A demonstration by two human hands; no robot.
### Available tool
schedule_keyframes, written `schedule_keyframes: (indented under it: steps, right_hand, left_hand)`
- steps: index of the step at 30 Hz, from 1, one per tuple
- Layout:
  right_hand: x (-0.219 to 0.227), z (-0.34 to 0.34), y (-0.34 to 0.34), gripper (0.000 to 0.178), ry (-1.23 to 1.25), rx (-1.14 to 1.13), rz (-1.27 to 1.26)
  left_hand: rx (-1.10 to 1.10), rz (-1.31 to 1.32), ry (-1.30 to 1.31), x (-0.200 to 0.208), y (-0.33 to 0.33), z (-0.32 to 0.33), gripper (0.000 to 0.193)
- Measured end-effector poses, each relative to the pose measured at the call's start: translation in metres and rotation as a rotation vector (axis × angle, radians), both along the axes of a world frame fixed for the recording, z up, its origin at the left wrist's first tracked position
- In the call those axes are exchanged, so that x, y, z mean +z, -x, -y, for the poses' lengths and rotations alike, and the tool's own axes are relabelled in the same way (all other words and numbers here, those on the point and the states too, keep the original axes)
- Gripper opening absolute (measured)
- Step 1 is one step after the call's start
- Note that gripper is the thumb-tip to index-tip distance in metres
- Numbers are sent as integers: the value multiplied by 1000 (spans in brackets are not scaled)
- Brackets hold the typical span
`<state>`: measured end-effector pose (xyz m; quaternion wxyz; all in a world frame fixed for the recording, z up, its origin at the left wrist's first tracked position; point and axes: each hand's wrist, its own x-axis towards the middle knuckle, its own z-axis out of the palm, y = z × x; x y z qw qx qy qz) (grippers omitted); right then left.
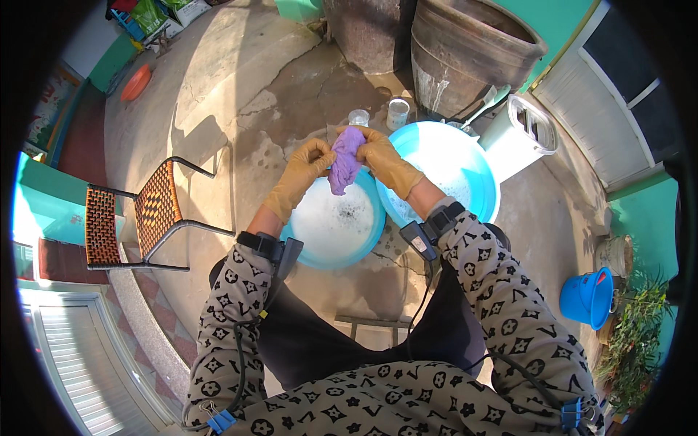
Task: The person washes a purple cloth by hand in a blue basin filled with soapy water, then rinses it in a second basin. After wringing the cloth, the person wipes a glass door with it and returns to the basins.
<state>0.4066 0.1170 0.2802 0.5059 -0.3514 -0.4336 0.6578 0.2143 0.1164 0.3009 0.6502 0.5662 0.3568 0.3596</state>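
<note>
tan rubber gloves | black wrist devices | beige sleeves, black emblem print | black trousers

Upper left of the frame: crinkled green plastic bags (150,14) beside a blue crate (129,24); no labels, signs, screens.

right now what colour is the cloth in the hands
Purple cloth, seen best in the head view.

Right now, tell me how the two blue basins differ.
The near basin holds soapy, foamy water with dark specks; the far basin looks brighter, with only a little foam at its near edge. The near basin sits under the purple cloth that the left hand and right hand hold; the far basin lies to its right. The far basin looks wider. Both are round, light blue and on the concrete floor.
</note>
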Motion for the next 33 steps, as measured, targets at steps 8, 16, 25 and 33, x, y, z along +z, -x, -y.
schedule_keyframes:
  steps: [8,16,25,33]
  right_hand:
    - [3,-1,-3,24,158,-199,-16]
    - [-4,2,1,10,170,-278,8]
    - [6,7,13,19,-234,-254,36]
    - [5,2,4,25,-367,-163,471]
  left_hand:
    - [-57,-23,-82,4,-5,5,15]
    - [77,-97,-4,12,-15,14,22]
    - [339,-159,-50,1,-15,4,21]
    - [385,-180,-116,-7,-12,0,15]
